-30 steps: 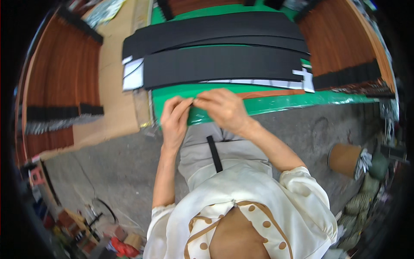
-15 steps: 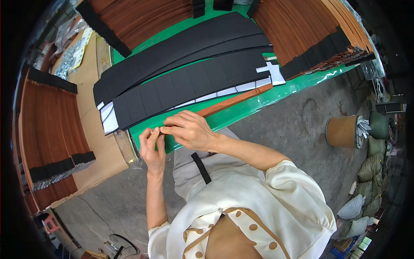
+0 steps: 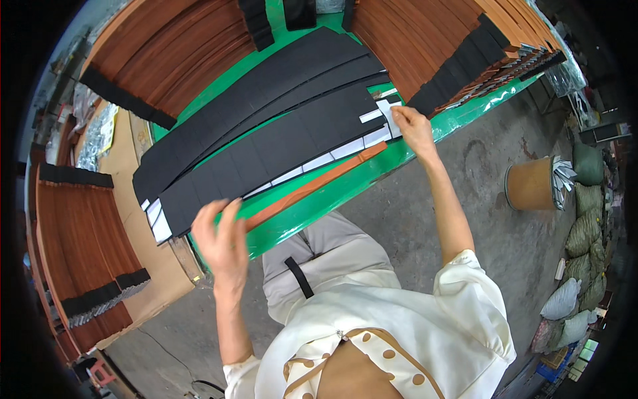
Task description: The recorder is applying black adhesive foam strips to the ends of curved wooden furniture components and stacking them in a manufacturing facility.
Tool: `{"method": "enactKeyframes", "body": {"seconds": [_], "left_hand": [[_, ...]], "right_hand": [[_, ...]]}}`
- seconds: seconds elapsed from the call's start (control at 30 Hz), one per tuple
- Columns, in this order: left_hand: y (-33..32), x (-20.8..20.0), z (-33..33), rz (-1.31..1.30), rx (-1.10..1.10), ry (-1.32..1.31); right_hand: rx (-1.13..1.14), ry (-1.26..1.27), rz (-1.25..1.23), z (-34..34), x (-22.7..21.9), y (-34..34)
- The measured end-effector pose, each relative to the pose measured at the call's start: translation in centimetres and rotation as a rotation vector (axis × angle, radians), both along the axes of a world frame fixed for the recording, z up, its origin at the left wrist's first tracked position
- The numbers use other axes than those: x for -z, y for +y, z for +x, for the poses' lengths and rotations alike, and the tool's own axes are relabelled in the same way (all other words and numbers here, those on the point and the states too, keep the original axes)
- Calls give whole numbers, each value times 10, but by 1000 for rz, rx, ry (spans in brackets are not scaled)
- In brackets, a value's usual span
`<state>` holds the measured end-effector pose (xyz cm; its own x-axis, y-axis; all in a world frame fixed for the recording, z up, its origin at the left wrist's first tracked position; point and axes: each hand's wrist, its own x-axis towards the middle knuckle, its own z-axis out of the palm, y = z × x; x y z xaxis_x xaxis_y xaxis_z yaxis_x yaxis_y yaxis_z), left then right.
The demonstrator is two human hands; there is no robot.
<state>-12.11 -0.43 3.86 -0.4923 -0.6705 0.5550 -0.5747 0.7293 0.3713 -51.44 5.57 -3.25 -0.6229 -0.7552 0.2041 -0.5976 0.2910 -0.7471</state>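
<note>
- Fingers of the left hand (image 3: pixel 222 249) are loosely parted and blurred, just beside the left end of the brown strip (image 3: pixel 316 185); nothing shows in their grasp, and I cannot tell whether they touch that strip.
- The brown strip itself, long and narrow, lies along the near edge of the green tabletop (image 3: pixel 302 225).
- Fingers of the right hand (image 3: pixel 417 135) are drawn together at a white strip (image 3: pixel 389 125), just beyond the right end of the brown strip; whether they pinch it or only touch it, I cannot tell.
- What has just changed: half a second ago both hands met fingertip to fingertip near the left end of the brown strip; now they are well apart, one near each end. My reading is that the close two-handed fingerwork has broken off and attention has passed to the white strip.
- Just beyond the brown strip and roughly alongside it lies a front black panel (image 3: pixel 272 151), crossed by fine lines, with white pieces (image 3: pixel 319 161) showing along its near edge.
- Farther beyond the brown strip are more black panels (image 3: pixel 259 93), partly overlapping.
- Farthest beyond it, brown boards with black ends stand stacked: one stack (image 3: pixel 173 56) toward its left, another (image 3: pixel 415 50) toward its right.
</note>
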Motion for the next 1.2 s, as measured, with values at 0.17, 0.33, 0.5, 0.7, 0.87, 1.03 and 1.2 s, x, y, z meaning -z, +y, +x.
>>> {"method": "enactKeyframes", "body": {"seconds": [0.17,0.33,0.5,0.7,0.87,1.03,1.2], "left_hand": [[-30,-14,-134,172,424,-84],[-49,36,-236,283,442,-94],[-53,57,-252,292,309,-35],[-59,58,-251,428,258,62],[-55,50,-255,458,208,35],[-53,54,-256,479,227,56],[-56,54,-250,335,315,52]], "right_hand": [[-72,-228,100,4,9,-22],[-97,-518,126,-3,9,-26],[-129,-606,-33,-1,18,-24],[-230,-862,-216,7,9,-23],[-292,-1013,-202,5,12,-23],[-354,-949,-249,5,21,-21],[-292,-884,-210,6,21,-23]]}}
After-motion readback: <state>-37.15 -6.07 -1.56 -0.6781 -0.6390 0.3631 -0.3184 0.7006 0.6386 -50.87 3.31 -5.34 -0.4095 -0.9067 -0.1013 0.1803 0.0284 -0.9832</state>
